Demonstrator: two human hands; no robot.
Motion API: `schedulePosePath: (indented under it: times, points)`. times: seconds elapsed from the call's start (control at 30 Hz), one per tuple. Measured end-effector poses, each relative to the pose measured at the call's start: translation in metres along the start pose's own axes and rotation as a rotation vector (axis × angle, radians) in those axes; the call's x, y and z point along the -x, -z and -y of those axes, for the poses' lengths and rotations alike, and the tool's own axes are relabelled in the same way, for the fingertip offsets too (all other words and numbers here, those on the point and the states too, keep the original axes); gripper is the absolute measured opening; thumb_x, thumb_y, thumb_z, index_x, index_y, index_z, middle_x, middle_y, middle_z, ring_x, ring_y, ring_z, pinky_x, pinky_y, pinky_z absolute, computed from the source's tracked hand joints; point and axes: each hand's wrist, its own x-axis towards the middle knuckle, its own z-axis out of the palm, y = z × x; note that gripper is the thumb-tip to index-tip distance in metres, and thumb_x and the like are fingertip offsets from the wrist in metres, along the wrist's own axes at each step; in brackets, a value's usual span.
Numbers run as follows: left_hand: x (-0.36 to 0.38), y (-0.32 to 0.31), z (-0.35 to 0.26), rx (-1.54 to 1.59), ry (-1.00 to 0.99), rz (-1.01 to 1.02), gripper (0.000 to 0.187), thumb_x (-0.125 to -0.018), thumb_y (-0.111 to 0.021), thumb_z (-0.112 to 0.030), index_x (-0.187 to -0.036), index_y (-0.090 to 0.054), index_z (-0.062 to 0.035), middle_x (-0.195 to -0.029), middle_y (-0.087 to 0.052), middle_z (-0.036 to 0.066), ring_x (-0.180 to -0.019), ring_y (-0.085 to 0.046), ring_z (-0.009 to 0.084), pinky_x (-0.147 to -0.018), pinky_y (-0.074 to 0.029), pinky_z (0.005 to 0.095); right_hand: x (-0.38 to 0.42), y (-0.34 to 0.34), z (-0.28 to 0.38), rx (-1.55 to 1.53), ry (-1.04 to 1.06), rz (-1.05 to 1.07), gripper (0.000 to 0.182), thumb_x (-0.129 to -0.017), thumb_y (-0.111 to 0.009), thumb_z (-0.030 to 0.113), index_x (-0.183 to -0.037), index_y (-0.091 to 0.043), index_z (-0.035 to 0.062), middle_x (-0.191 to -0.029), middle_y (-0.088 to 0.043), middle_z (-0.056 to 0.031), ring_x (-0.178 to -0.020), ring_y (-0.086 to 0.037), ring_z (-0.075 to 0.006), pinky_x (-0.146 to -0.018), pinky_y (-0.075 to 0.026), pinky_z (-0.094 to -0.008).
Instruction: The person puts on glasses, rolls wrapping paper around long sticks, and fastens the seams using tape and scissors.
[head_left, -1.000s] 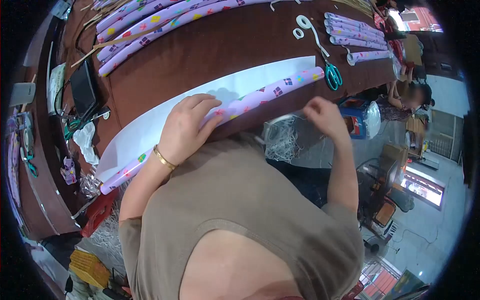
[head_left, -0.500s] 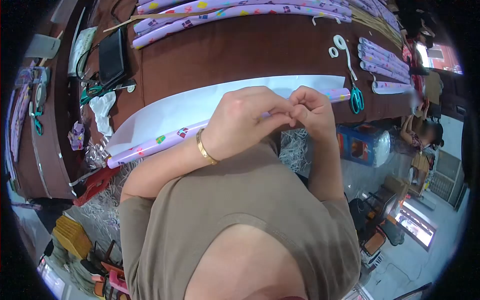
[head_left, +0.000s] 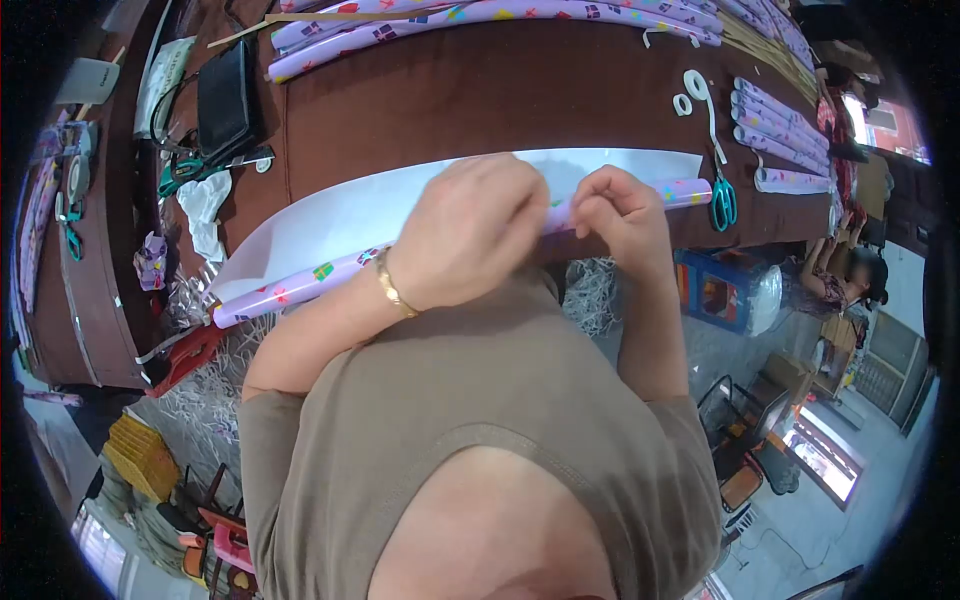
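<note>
My left hand (head_left: 475, 235), with a gold bracelet on its wrist, is over the middle of a purple patterned paper roll (head_left: 300, 287). Its fingers are curled in, and their tips are smeared by motion. Just to the right, my right hand (head_left: 622, 212) has thumb and fingers bent together in a pinch. Whatever either hand may hold is too small or hidden to name. The roll lies along the near table edge, its white unrolled sheet (head_left: 320, 220) spread behind it. Teal-handled scissors (head_left: 723, 203) lie beside the roll's right end.
On the brown table (head_left: 450, 95) are white tape rolls (head_left: 694, 85), small patterned rolls (head_left: 780, 125) and a black case (head_left: 227, 100). Long patterned rolls (head_left: 500, 20) line the far side. A blue crate (head_left: 712, 290) and paper shreds (head_left: 592, 295) are below. Another person (head_left: 850, 280) is at the right.
My hands, which were touching at the fingertips, have come apart. The left hand has moved left and its fingers have curled in; the right hand stays nearly in place.
</note>
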Motion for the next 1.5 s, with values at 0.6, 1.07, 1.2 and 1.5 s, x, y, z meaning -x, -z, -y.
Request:
schedulePosePath:
  times: [0.6, 1.07, 1.2, 1.5]
  points:
    - [0.058, 0.029, 0.034, -0.125, 0.071, 0.455, 0.023, -0.076, -0.063, -0.001, -0.098, -0.058, -0.0053, -0.102, -0.061, 0.012, -0.095, -0.058, 0.0322, -0.084, -0.046, 0.042, -0.013, 0.038, -0.048, 1.051, 0.322, -0.406, 0.016, -0.089, -0.061, 0.015, -0.097, -0.068, 0.0026, -0.102, -0.067, -0.0133, -0.098, -0.061, -0.0306, -0.088, -0.047, -0.04]
    - [-0.04, -0.041, 0.048, -0.255, 0.074, 0.398, 0.038, -0.081, -0.067, -0.01, -0.118, -0.06, -0.0019, -0.11, -0.063, 0.018, -0.102, -0.06, 0.037, -0.089, -0.049, 0.0447, -0.004, 0.2, -0.076, 1.127, -0.02, -1.137, 0.026, -0.089, -0.057, 0.016, -0.109, -0.067, 0.0039, -0.107, -0.067, -0.018, -0.105, -0.061, -0.0376, -0.094, -0.046, -0.0464]
    - [-0.072, -0.068, 0.06, -0.181, 0.113, 0.498, 0.036, -0.083, -0.065, -0.012, -0.118, -0.061, -0.0004, -0.112, -0.063, 0.02, -0.105, -0.061, 0.0361, -0.093, -0.049, 0.0421, 0.0, 0.214, -0.08, 1.014, -0.256, -1.06, 0.031, -0.09, -0.054, 0.024, -0.111, -0.069, 0.0057, -0.106, -0.069, -0.0208, -0.104, -0.065, -0.0372, -0.091, -0.049, -0.0449]
    - [-0.146, -0.144, 0.089, -0.066, 0.246, 0.64, 0.042, -0.086, -0.067, -0.018, -0.123, -0.061, 0.0004, -0.113, -0.068, 0.02, -0.105, -0.066, 0.028, -0.093, -0.051, 0.0373, -0.002, 0.222, -0.095, 0.745, -0.201, -0.911, 0.028, -0.087, -0.061, 0.032, -0.098, -0.074, 0.0096, -0.092, -0.073, -0.0128, -0.088, -0.069, -0.0302, -0.08, -0.053, -0.0407]
